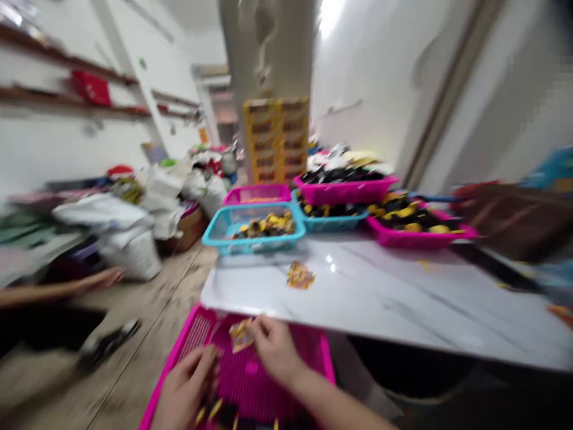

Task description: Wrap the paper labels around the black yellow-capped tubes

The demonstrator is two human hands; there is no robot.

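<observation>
Small workroom: plastic baskets (215,236), white sacks (132,254)

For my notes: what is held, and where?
The right hand pinches a yellow packet by its edge; the left hand is too blurred to tell.

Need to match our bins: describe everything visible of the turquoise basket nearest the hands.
The turquoise plastic basket is rectangular and shallow, with open mesh walls and a solid rim. It sits level on the marble-look tabletop, holding a heap of yellow and black packets. Its right corner seems to touch a second turquoise basket.
</observation>
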